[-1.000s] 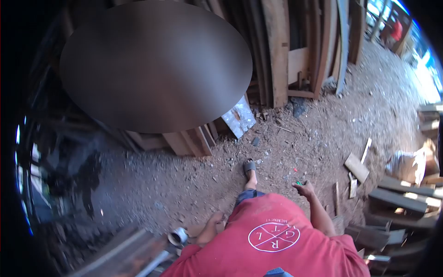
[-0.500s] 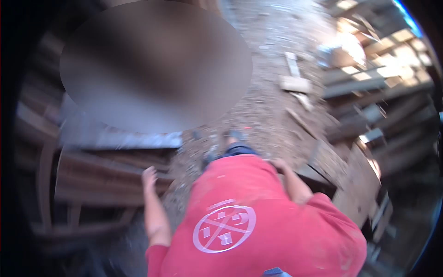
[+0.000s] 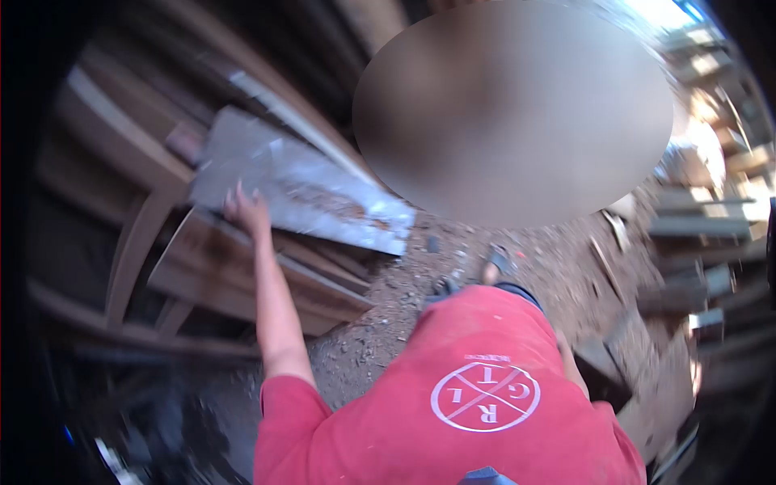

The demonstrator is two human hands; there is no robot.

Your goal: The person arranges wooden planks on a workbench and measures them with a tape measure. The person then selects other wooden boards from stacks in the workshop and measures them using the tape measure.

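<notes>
My left hand (image 3: 247, 212) reaches out to the left with its fingers apart. It is over the near edge of a wide grey board (image 3: 242, 153) that has wood shavings on it; contact cannot be told. Just below that hand lies a brown plank (image 3: 214, 250), tilted beside the board. Of my right arm (image 3: 570, 364) only a strip shows along the red shirt; its hand is hidden behind my body.
A large blurred oval covers the upper middle. Wooden frames (image 3: 121, 267) stand at the left. Timber pieces (image 3: 699, 226) are stacked at the right, and a flat panel (image 3: 638, 347) leans below them. Sandals (image 3: 497, 260) show on the dirt floor (image 3: 404, 295).
The view has swung left. My left hand has moved up and forward from beside the brown plank to the grey board. My right hand has gone out of sight.
</notes>
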